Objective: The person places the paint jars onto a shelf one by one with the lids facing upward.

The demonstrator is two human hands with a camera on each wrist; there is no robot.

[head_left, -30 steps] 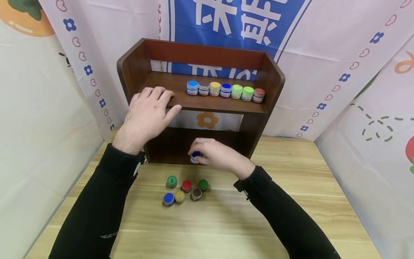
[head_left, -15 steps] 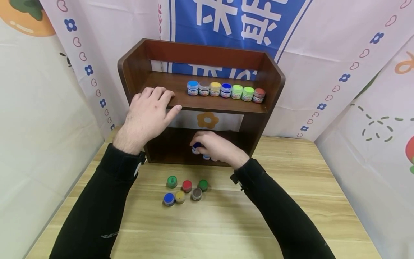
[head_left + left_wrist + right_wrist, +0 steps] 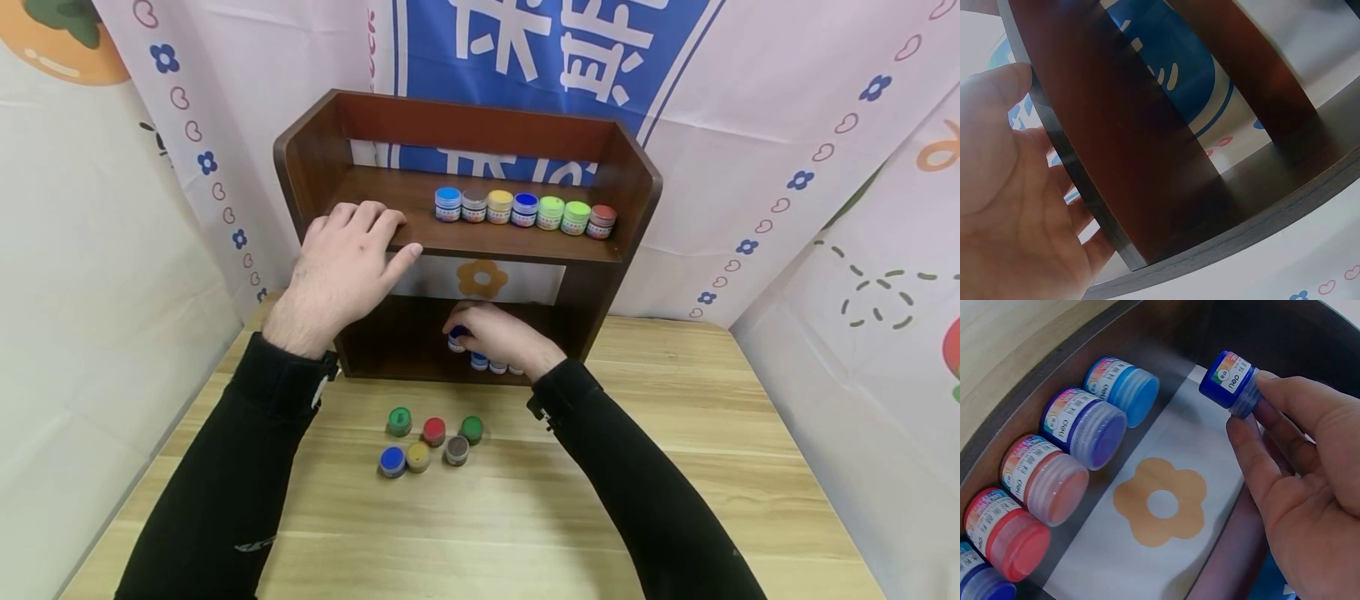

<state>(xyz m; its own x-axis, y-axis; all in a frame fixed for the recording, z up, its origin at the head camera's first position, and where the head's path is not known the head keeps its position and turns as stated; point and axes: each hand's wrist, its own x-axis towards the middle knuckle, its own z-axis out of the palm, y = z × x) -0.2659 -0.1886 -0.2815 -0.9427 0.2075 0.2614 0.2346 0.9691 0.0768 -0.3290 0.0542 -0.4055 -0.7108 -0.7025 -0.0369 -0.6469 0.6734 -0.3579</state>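
Over the last second my right hand (image 3: 501,332) has gone from the front edge of the lower compartment (image 3: 397,350) deeper inside, carrying a dark blue jar (image 3: 1229,381), and jars in the lower row (image 3: 1041,481) that it was covering now show below it. By my reading this jar is in but not yet released: my thumb and fingertips pinch it around the lid, behind and to the left of the row's nearest jar; I can't tell whether its base touches the wood. My left hand (image 3: 348,262) hasn't moved, its fingers relaxed on the upper shelf (image 3: 416,221), thumb apart, left of the seven jars (image 3: 524,211) lined up there. Six loose jars (image 3: 433,432) remain on the wood-grain desk (image 3: 735,433), in front of the brown shelf unit (image 3: 480,122); white cloth (image 3: 750,75) with hearts and flowers hangs behind, around a blue panel (image 3: 427,50) with white characters
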